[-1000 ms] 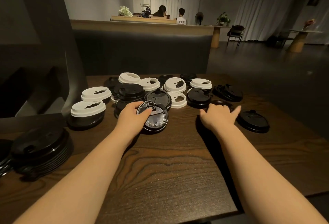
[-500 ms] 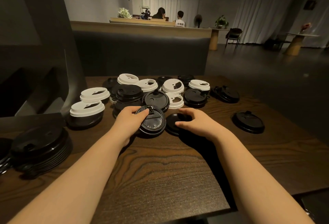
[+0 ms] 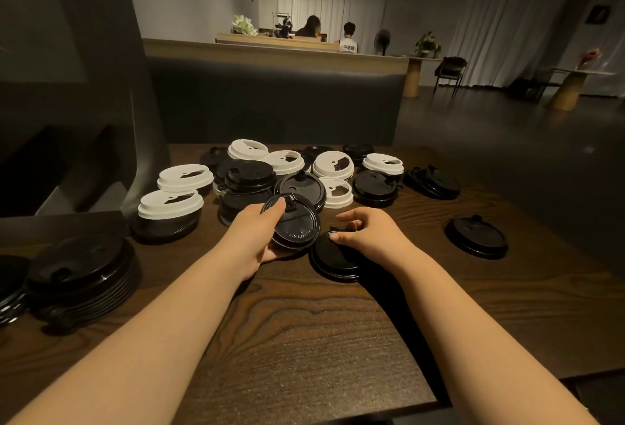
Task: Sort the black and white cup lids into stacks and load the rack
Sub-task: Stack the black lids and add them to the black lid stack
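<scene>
I am in the gathering part of the sort: my left hand (image 3: 252, 238) grips a black lid (image 3: 293, 223) by its rim, tilted up off the tabletop (image 3: 304, 340), thumb over the near top edge, while my right hand (image 3: 370, 233) rests curled fingertips on a second black lid (image 3: 333, 259) lying flat just beside the first. I judge the next move is to lift that flat lid and nest it with the held one, which calls for matching rims squarely (these lids look thin and apt to skew). The finished black stack (image 3: 79, 276) waits at lower left of the frame, well apart from my hands, with bare wood between for carrying across. Mixed white lids (image 3: 333, 165) and black ones crowd the centre just beyond my fingers, so any forward reach risks nudging them. One stray black lid (image 3: 477, 237) sits at the right, near the tabletop's right edge. I cannot make out the rack for certain.
</scene>
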A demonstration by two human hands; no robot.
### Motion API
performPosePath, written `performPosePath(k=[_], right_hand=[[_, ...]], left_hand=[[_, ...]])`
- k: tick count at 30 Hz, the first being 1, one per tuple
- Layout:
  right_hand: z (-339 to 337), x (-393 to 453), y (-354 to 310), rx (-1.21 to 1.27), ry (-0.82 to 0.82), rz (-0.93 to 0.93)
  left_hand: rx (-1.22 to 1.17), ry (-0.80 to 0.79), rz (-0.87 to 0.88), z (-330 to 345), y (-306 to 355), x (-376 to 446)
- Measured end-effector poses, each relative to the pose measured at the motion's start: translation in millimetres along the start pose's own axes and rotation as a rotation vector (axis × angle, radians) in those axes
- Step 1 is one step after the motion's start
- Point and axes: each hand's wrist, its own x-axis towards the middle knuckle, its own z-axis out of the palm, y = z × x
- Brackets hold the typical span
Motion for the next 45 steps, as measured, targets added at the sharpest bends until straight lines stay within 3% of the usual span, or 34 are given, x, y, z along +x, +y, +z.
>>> performPosePath(k=[3, 8, 15, 21, 24, 27, 31, 36, 40, 45], right_hand=[[0, 2, 3, 0.055, 0.024, 0.023], [0, 2, 4, 0.008, 0.016, -0.014], [-15, -8, -5, -0.146, -0.474, -0.114], [5, 2, 6, -0.302, -0.206, -0.035], [5, 3, 4, -0.165, -0.113, -0.059], [1, 3, 6, -0.187, -0.094, -0.092], [9, -3, 2, -0.233, -0.196, -0.165], [2, -7, -4, -0.179, -0.054, -0.188], [6, -10, -11, 0.077, 0.06, -0.16], [19, -13, -17, 0.37, 0.049, -0.122]], left_hand=[[0.068, 0.091, 0.067, -3, -3, 6], [-0.052, 0.161, 0.083, -7, 0, 8], [-0.086, 0.201, 0.06, -12, 2, 12], [-0.136, 0.1, 0.013, -7, -1, 8], [-0.159, 0.086, -0.014, -7, -1, 7], [-0.191, 0.09, -0.026, -9, -2, 8], [-0.166, 0.064, 0.028, -8, -1, 5], [-0.278, 0.014, 0.075, -8, 6, -4], [-0.355, -0.067, 0.081, -3, 5, -13], [-0.253, -0.247, 0.117, 12, -4, -22]])
